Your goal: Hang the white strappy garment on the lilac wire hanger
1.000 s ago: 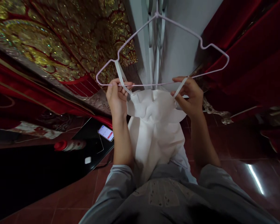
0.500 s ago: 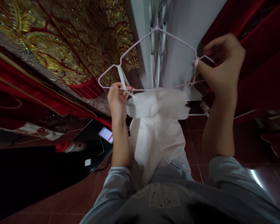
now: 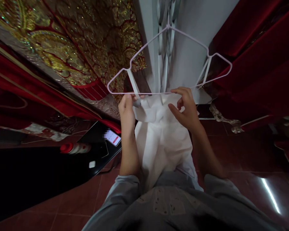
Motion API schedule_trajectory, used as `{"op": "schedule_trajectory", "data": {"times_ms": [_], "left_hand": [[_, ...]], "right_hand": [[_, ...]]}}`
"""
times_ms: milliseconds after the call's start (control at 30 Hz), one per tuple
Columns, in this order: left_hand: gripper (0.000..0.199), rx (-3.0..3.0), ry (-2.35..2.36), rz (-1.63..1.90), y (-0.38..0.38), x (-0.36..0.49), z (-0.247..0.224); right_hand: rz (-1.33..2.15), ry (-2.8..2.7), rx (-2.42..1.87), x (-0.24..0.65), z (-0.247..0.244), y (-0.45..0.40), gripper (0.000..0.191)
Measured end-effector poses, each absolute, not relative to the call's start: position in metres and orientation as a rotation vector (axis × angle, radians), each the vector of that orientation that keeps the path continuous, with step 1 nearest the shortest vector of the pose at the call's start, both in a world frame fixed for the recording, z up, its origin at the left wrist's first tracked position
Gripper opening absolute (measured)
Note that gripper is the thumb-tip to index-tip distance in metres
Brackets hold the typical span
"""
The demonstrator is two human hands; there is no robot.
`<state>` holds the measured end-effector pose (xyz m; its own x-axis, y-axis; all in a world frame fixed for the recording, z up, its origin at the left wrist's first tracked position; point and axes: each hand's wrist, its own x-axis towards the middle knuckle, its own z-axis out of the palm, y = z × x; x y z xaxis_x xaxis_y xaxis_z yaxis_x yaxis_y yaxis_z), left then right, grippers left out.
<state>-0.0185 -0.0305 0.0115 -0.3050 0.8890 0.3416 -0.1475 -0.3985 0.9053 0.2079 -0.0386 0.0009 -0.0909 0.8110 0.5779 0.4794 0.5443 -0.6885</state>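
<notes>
A pale pink clothes hanger [image 3: 188, 36] hangs in front of me, with a white strap looped over the notch on each side. Below its bar hangs a white garment [image 3: 156, 138] with thin straps and a gathered top. My left hand [image 3: 127, 107] is closed around the lower bar, close to the left strap [image 3: 133, 82]. Thumb and fingers apart, my right hand [image 3: 186, 110] is in front of the garment's top right part, its fingertips by the bar. It holds nothing that I can see.
Gold sequined cloth [image 3: 86, 41] hangs at left and red garments [image 3: 257, 64] at right. Grey metal rails [image 3: 165, 57] run behind the hanger. A black table [image 3: 38, 173] at left bears a phone [image 3: 113, 138], a red-capped bottle [image 3: 74, 148] and a small white case [image 3: 92, 164].
My right hand has left the hanger's right end, where the strap was, and moved left and down to the garment's top. The right strap now sits in the notch. My left hand keeps its grip.
</notes>
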Motion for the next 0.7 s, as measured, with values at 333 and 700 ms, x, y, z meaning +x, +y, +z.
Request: {"op": "schedule_trajectory", "data": {"times_ms": [333,700], "left_hand": [[0.034,1.066,0.697,1.776,-0.029,-0.076,0.077],[0.036,0.998,0.845,1.792,-0.030,-0.015,0.009]], "right_hand": [[0.344,-1.711,-1.044,0.211,-0.004,-0.034,0.038],[0.408,-1.681,-0.975,0.189,-0.009,-0.038,0.043]]}}
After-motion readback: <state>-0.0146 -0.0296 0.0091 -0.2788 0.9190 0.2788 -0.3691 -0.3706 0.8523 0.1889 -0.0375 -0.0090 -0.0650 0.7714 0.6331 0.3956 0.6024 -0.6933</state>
